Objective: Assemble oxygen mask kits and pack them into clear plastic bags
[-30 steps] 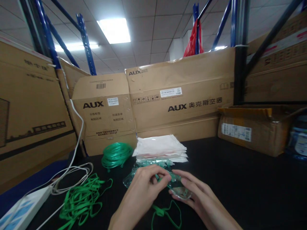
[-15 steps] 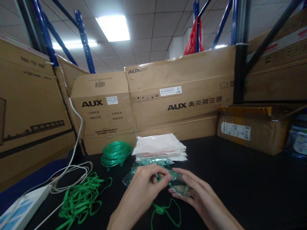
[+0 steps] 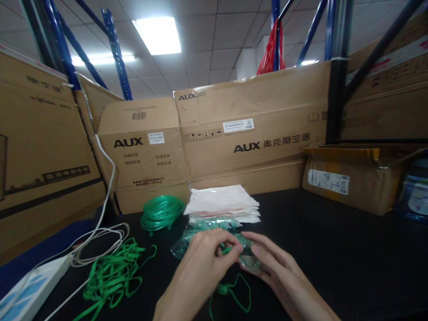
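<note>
My left hand [image 3: 203, 263] and my right hand [image 3: 274, 267] meet over a clear greenish plastic mask [image 3: 249, 258] low in the middle of the view. The left fingers pinch a green elastic strap [image 3: 230, 292] at the mask's edge; the strap's loop hangs below onto the black table [image 3: 334, 249]. My right hand cups the mask from underneath with its fingers curled around it. Just behind the hands lies more clear green plastic tubing [image 3: 209, 225], and behind that a stack of white packets [image 3: 224, 207].
A pile of loose green straps [image 3: 113, 276] lies at the left, with a coil of green tubing [image 3: 162, 213] behind it. White cables [image 3: 96, 243] and a power strip [image 3: 30, 290] are at far left. Cardboard boxes [image 3: 247, 129] wall the back; an open box [image 3: 354, 178] stands right.
My hands have shifted slightly and drawn closer together on the mask; the left fingers have worked the strap a little to the right. The view has tilted slightly.
</note>
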`<state>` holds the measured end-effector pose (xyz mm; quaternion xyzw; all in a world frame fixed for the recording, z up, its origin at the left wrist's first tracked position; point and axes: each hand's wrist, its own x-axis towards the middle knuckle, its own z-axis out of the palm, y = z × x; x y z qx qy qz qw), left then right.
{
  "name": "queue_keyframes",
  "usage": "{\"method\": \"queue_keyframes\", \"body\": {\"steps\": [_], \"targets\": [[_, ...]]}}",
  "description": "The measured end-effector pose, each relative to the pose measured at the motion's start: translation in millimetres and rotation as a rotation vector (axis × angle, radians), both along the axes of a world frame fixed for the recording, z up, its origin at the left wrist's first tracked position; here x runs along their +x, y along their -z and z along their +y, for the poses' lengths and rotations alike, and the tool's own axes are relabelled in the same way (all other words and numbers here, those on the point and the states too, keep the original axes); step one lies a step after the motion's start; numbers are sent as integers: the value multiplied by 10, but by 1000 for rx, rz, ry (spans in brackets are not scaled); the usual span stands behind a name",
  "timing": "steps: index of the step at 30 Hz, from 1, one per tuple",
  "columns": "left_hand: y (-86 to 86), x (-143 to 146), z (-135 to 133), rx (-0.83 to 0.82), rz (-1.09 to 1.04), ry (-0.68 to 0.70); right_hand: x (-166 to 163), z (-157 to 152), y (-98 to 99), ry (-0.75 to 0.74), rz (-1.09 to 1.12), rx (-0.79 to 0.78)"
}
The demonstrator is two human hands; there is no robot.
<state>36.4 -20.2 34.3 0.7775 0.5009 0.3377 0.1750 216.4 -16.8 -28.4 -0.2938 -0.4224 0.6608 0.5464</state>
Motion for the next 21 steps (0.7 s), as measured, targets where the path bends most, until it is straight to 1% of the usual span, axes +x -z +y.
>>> {"method": "queue_keyframes", "body": {"steps": [2, 4, 7, 10, 13, 16, 18, 21], "targets": [[-8, 60, -57, 2, 36, -14, 9, -34, -7, 10, -26, 7], [19, 113, -126, -1, 29, -30, 23, -65, -5, 0, -60, 29], [129, 137, -212, 9, -40, -75, 43, -96, 7, -9, -114, 71], [249, 91, -239, 13, -129, -145, 57, -117, 11, -5, -142, 93], [285, 26, -225, -65, -210, -111, 69, -128, 5, -4, -158, 94], [252, -10, -214, -152, -240, -51, 82, -122, 2, -27, -172, 89], [238, -13, -217, -171, -251, -45, 88, -115, 4, -35, -171, 90], [265, -4, -229, -161, -277, -60, 90, -115, 9, -37, -172, 96]]}}
